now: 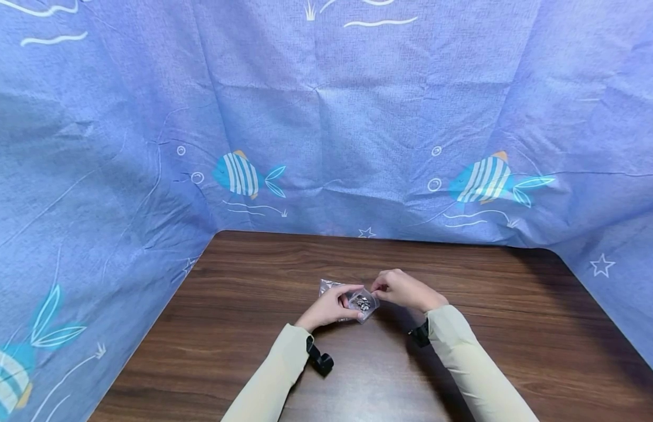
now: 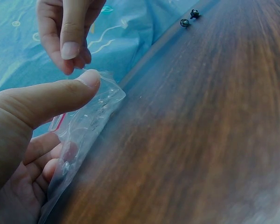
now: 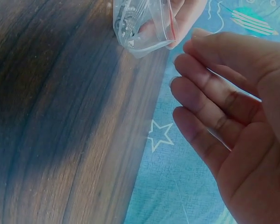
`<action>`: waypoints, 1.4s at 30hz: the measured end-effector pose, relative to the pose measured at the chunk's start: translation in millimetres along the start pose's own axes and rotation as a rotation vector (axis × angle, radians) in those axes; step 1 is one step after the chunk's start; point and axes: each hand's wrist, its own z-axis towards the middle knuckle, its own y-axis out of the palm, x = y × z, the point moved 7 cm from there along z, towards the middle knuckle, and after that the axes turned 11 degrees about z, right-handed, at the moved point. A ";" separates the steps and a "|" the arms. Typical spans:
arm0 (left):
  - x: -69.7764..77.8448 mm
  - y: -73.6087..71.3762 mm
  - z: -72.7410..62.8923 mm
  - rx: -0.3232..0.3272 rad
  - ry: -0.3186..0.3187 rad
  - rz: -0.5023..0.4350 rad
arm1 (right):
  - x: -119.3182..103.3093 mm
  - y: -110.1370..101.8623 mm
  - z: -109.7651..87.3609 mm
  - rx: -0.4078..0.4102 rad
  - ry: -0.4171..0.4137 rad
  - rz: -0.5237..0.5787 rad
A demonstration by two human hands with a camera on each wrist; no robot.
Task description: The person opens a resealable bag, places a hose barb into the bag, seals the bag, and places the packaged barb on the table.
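A clear plastic zip bag (image 1: 366,315) with a red strip at its mouth (image 3: 172,24) is gripped by my left hand (image 1: 329,307), thumb on one side and fingers on the other. Several small dark metal pieces (image 1: 363,303) lie inside, looking like screws. My right hand (image 1: 402,289) is at the bag's right edge, thumb and index fingertips close together. In the right wrist view its other fingers (image 3: 196,93) are gently bent. I cannot tell whether those fingertips pinch anything. Two small black screw-like pieces (image 2: 190,18) lie on the table in the left wrist view.
The brown wood-grain table (image 1: 252,264) has its far edge against a blue fish-print cloth (image 1: 316,135). More of this cloth hangs at both sides. Black wrist cameras (image 1: 319,358) are strapped over the sleeves.
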 end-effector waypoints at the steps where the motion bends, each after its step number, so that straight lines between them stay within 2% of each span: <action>1: -0.3 0.0 0.0 0.002 0.000 0.000 | 0.3 -0.1 -0.4 0.001 -0.003 -0.002; 7: 1.0 -0.7 -0.3 0.004 0.027 0.010 | 0.7 -0.9 -4.6 -0.028 0.002 0.025; 13: 1.4 -0.9 -1.1 0.016 0.089 0.031 | 2.3 -3.0 -12.2 -0.065 0.035 0.075; 17: 5.1 -1.6 -2.3 0.009 0.065 0.032 | 6.5 -2.4 -19.2 -0.079 0.062 0.097; 20: 3.9 -1.1 -1.5 -0.001 0.022 0.031 | 10.7 -0.2 -25.1 -0.092 0.099 0.120; 22: 4.2 -1.3 -1.3 -0.003 0.020 0.037 | 13.5 1.1 -29.0 -0.101 0.122 0.132; 23: -0.7 0.5 0.8 0.001 0.023 0.041 | 14.3 1.3 -31.1 -0.105 0.130 0.138; 32: 1.1 1.0 1.6 0.009 0.037 0.004 | 22.3 3.1 -48.6 -0.152 0.163 0.152; 42: 0.5 -0.3 0.2 0.000 0.035 0.041 | 25.9 3.4 -62.9 -0.187 0.185 0.158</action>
